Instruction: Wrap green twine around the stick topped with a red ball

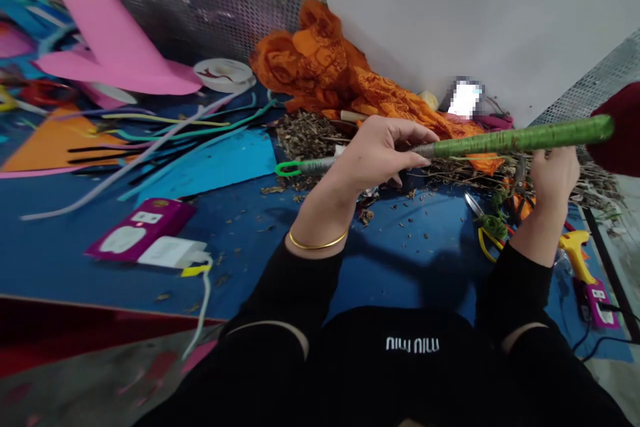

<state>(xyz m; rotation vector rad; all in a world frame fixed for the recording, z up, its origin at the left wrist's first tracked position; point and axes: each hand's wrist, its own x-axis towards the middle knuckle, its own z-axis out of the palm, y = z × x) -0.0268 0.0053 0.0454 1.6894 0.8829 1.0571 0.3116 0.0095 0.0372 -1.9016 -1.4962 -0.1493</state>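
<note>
A long stick (525,138) crosses in front of me, its right part wound with glossy green thread and its left part grey. A bright green loop (289,169) forms its left end, and a dark red rounded piece (617,130) is at its right end. My left hand (373,150) is closed around the grey part, thumb and fingers close to where the green winding begins. Just under the wound part, my right hand (557,173) is closed, its fingertips partly hidden behind the stick. A thin green strand (493,156) runs below the stick to these fingers.
Dry plant scraps (310,140) and an orange cloth (325,67) lie along the back. At right are yellow-handled scissors (485,243) and a yellow glue gun (577,253). Left are a purple power strip (143,230), blue sheet (230,163), coloured strips and pink sheet (115,33).
</note>
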